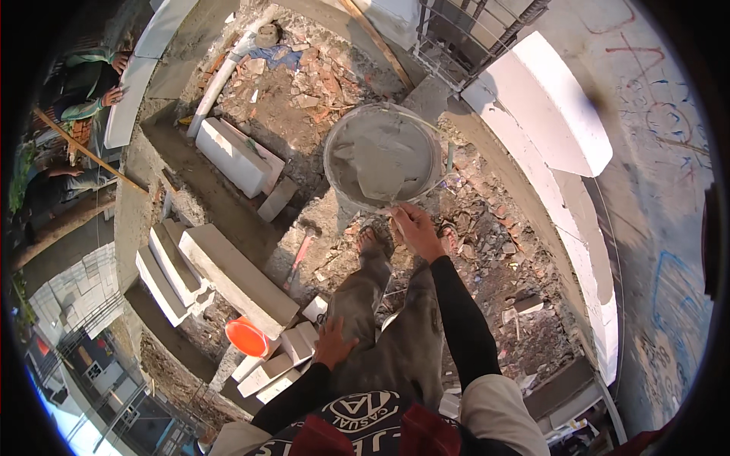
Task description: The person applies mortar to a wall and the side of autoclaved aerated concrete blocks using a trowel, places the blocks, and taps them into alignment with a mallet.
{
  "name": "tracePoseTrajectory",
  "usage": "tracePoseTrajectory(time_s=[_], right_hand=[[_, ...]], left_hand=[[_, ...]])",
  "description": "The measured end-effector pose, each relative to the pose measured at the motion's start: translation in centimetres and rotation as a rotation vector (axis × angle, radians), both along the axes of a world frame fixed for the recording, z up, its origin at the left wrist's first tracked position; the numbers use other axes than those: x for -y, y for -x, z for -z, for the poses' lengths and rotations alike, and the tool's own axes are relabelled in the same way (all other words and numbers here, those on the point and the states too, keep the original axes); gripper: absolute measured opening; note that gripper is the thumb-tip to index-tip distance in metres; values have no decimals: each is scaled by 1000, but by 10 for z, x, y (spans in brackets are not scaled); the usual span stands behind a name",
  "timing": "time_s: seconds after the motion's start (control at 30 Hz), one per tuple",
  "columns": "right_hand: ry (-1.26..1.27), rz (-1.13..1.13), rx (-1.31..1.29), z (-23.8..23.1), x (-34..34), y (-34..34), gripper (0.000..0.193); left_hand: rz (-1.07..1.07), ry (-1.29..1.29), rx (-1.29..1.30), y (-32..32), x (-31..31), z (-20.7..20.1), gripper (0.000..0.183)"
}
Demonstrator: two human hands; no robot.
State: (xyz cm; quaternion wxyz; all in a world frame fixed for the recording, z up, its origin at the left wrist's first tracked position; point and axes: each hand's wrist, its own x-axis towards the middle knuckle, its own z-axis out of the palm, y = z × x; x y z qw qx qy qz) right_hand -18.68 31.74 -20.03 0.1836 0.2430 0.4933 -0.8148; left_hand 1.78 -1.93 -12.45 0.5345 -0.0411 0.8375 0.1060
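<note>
Resting on left thigh (356, 308): left hand (333, 346), fingers apart. Right hand (415, 230) at near rim of round tub (329, 163), grip curled, can't tell on what. Tub holds grey mortar (380, 156), stands on rubble-strewn ground (490, 262).

Right hand (417, 230) hid the handle of the trowel (382, 179) from me | mortar (361, 144) covered the bottom of the bucket (328, 156) | co-worker (85, 85) was cut off leftward

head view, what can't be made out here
In the head view:
Floor of the bucket: hidden under grey mortar.
Anything in the right hand: hidden by its own fingers.
Palm of the left hand: hidden by the hand's back.
Co-worker at upper left: partly lost in shadow.
</note>
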Motion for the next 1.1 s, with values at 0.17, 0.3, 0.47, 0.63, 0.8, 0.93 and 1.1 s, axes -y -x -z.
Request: tracePoseTrajectory(time_s=[0.17, 0.3, 0.47, 0.63, 0.8, 0.93, 1.1], right_hand=[[45, 175, -14, -62, -28, -33, 24], [-10, 443, 38, -92, -72, -84, 34], [-236, 910, 113, -66, -133, -138, 42], [-509, 1042, 112, -37, -199, -111, 45], [-1214, 1032, -146, -25, -234, -64, 45], [-1018, 775, -24, -19, -196, -83, 40], [-930, 903, -24, -26, -210, -100, 40]], left_hand=[[50, -29, 39, 23, -13, 0, 92], [232, -219, -214, 22, -3, 16, 87], [403, -185, -240, 47, -22, 8, 75], [406, -231, -139, 65, -56, -6, 72], [419, -323, -179, 63, -104, -17, 67], [375, -359, -159, 61, -116, -24, 64], [388, -318, -204, 58, -106, -27, 63]])
